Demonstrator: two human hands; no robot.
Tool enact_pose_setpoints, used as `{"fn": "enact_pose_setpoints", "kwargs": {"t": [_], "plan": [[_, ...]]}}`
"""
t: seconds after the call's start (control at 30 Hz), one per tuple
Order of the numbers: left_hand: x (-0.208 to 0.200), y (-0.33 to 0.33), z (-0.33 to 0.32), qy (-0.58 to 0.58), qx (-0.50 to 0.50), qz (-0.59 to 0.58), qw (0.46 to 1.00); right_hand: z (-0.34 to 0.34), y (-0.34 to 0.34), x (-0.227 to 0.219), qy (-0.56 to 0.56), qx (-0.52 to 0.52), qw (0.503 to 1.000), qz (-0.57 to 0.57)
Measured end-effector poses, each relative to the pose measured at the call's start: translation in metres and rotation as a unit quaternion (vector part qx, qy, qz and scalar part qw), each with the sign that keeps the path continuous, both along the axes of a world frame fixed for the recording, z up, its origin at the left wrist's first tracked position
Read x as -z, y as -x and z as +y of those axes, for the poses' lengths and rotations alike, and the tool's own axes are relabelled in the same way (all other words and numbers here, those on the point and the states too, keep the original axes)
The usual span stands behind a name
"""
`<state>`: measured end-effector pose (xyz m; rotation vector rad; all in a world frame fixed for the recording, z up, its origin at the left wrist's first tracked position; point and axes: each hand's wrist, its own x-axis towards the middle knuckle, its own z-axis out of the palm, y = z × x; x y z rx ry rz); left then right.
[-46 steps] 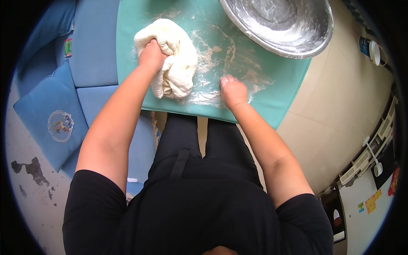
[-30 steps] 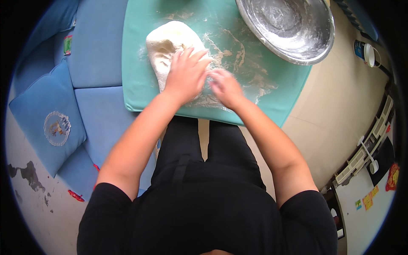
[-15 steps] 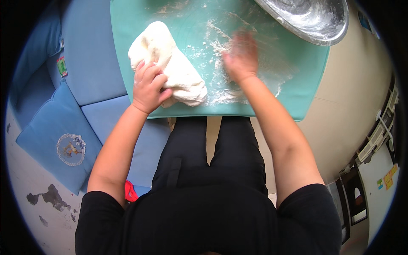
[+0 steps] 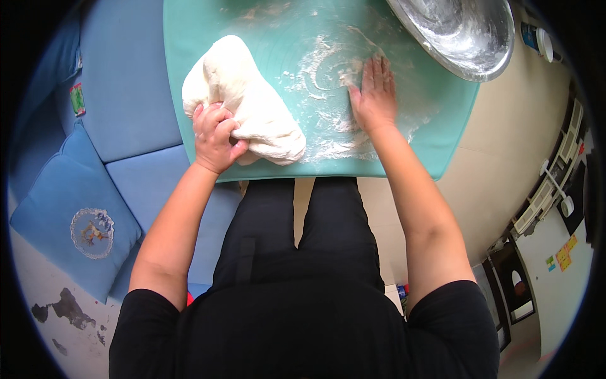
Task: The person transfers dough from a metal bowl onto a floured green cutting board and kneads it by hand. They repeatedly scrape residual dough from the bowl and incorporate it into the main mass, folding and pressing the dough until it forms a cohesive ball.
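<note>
A large lump of white dough lies on the left part of the green tabletop. My left hand grips its near left edge, with the fingers curled into the dough. To the right, my right hand lies flat on the tabletop, its fingers stretched forward and holding nothing. White flour is smeared in curved streaks between the dough and my right hand.
A floury metal basin stands at the table's far right corner. The blue sofa with a blue cushion borders the table's left side. Beige floor shows to the right, with a small tub beyond the basin.
My right hand has swept a little to the right and nearer over the flour, leaving a curved streak. My left hand keeps its hold on the dough. The whole view has shifted slightly.
</note>
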<state>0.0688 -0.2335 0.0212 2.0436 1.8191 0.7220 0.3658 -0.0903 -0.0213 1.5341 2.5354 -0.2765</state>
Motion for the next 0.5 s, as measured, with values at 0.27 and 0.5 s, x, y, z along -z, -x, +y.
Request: {"fn": "enact_pose_setpoints", "kwargs": {"t": [0.27, 0.5], "plan": [[0.003, -0.002, -0.004, -0.001, -0.022, 0.004, 1.0, -0.036, 0.014, -0.018, 0.1, -0.056, 0.99, 0.078], [0.007, -0.01, -0.003, -0.008, -0.038, 0.004, 0.999, -0.034, 0.032, -0.013, 0.054, 0.018, 0.995, 0.081]]}}
